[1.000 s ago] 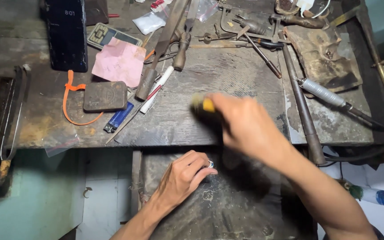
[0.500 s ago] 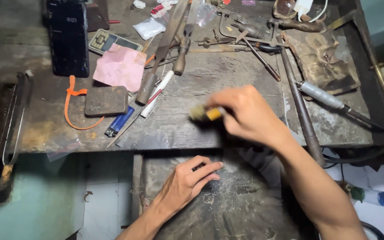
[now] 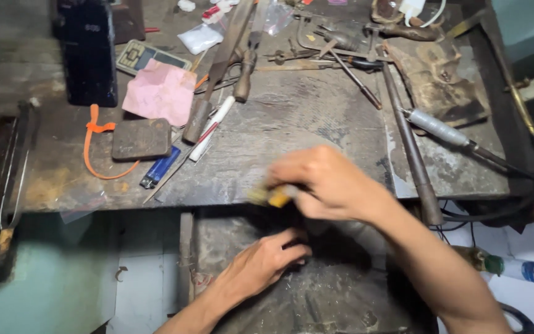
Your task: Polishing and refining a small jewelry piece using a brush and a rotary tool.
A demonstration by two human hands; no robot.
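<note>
The right hand (image 3: 332, 182) has its fingers closed on a small yellow-handled brush (image 3: 271, 196), blurred, its long axis running leftward along the front edge of the tabletop (image 3: 292, 124). The left hand (image 3: 261, 263) sits just below, fingers curled on the dark tray (image 3: 329, 303), nearer the bristles.

Small metalworking or jeweller's workshop. Right hand (image 3: 332, 182) grips yellow-handled brush (image 3: 270, 196) at front edge of scarred, grimy workbench (image 3: 292, 124). Beyond grip: metal files (image 3: 224, 59), pliers (image 3: 341, 40), loose steel rods. Right of grip: torch-like tool (image 3: 440, 130) with hose. Left of grip: blue lighter (image 3: 160, 167), worn dark block (image 3: 141, 138), pink paper (image 3: 161, 93). Below grip: dirty pull-out tray (image 3: 341, 297) under left hand (image 3: 264, 263).
</note>
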